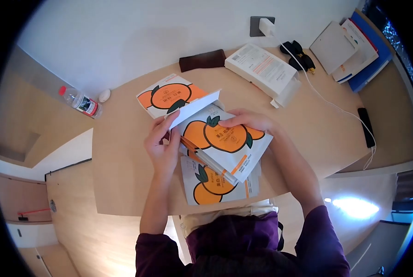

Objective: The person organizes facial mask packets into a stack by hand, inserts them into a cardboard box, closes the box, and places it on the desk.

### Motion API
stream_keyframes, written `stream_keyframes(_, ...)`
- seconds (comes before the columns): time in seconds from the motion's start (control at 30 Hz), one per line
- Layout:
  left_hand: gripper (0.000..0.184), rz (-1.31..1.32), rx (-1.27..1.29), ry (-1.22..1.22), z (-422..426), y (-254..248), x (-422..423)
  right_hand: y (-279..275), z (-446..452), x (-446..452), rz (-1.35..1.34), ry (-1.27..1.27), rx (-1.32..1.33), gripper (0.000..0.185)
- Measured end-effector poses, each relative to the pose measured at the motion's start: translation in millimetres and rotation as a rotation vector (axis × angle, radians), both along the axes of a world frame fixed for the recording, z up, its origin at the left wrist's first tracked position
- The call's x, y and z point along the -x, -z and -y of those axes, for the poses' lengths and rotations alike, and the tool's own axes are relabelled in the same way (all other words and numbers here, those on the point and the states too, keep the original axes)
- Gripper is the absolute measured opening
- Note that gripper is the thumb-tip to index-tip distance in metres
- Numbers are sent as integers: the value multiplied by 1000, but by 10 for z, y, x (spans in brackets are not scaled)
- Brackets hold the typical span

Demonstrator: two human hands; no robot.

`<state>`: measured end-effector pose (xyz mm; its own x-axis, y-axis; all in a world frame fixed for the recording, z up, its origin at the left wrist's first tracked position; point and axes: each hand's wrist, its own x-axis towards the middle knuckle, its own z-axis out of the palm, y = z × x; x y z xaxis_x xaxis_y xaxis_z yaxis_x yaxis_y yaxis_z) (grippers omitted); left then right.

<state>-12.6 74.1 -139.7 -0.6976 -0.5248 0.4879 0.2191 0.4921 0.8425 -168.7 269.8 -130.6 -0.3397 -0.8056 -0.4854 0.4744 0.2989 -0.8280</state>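
My right hand (253, 121) grips a stack of flat white packets (227, 136) printed with orange fruit and green leaves, its thumb on the top one. With closed fingers, my left hand (162, 144) holds a white packet (198, 109) tilted up at the stack's left side, so its printed face is hidden. Beyond it, another orange-printed packet (165, 94) lies flat on the table. More of the same packets (211, 187) rest under the stack, near the table's front edge.
An opened white box (262, 69) lies at the back beside a dark brown case (202, 60) and sunglasses (299, 55). A white cable (326, 100) runs from the wall charger (266, 27) down the right. A bottle (81, 102) stands at left; folders (361, 51) lean at right.
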Motion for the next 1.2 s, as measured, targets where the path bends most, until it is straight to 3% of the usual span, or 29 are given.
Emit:
stream_keyframes(0.3,38,2,-210,66,24,12,-36,111,-26,20,-92,-18,39,61)
stream_keyframes(0.43,37,41,-14,156,-55,-46,-47,73,-29,50,-35,15,39,55)
stream_keyframes(0.53,37,16,39,247,-48,6,-41,188,37,54,59,94,113,50)
stream_keyframes(0.63,38,15,-89,266,-19,22,-60,386,61,171,518,344,305,52)
stream_keyframes(0.77,44,-11,-267,247,5,-23,-42,399,-3,196,762,305,823,58)
stream_keyframes(0.87,48,-76,-326,264,19,-47,-20,174,47,53,751,342,825,61)
stream_keyframes(0.9,49,-97,-337,273,21,-54,-10,429,71,78,443,207,955,58)
stream_keyframes(1.03,52,-142,-304,384,46,-18,-4,82,178,-313,-332,352,525,49)
stream_keyframes(1.13,52,-125,-354,372,12,-49,5,-16,220,-349,-496,318,364,48)
stream_keyframes(1.2,51,-183,-278,313,38,-180,112,-127,318,-303,-783,398,320,45)
